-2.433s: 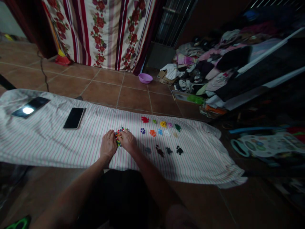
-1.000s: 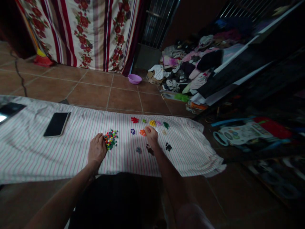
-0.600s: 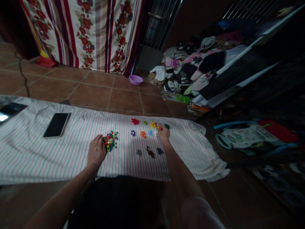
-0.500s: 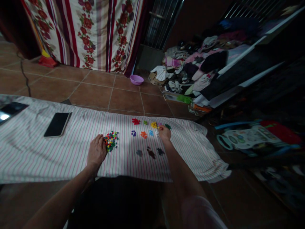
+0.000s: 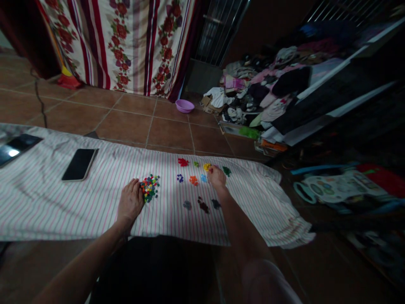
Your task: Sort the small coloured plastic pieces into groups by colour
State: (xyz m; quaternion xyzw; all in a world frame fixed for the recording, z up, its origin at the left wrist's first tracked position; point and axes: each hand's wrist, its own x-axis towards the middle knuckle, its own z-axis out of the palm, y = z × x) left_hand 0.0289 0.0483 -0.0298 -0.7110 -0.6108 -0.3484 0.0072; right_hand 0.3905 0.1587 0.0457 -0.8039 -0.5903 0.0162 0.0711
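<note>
My left hand (image 5: 130, 199) lies on the striped cloth, fingers stretched out, its fingertips at the edge of a mixed pile of small coloured pieces (image 5: 151, 188). Past the middle of the cloth, my right hand (image 5: 217, 177) is closed in a pinch beside the yellow pieces (image 5: 206, 167); whatever is between its fingertips is too small to make out. Around it lie single-colour groups: red (image 5: 182, 162), light green (image 5: 196, 164), dark green (image 5: 226, 171), purple-blue (image 5: 180, 178), orange (image 5: 193, 180) and light blue (image 5: 203, 178). Nearer me are grey (image 5: 187, 205), brown (image 5: 203, 206) and black (image 5: 215, 204) groups.
A phone (image 5: 79, 164) lies on the striped cloth (image 5: 107, 198), and another dark glossy device (image 5: 19, 147) is at its left end. Beyond, on the tiled floor, stand a purple basin (image 5: 184, 106) and a heap of clothes (image 5: 253, 90). A flowered curtain (image 5: 136, 46) hangs behind.
My right hand has shifted slightly left toward the yellow pieces and now covers the pink pieces seen before. My left hand stays by the mixed pile. The whole view has shifted a little.
</note>
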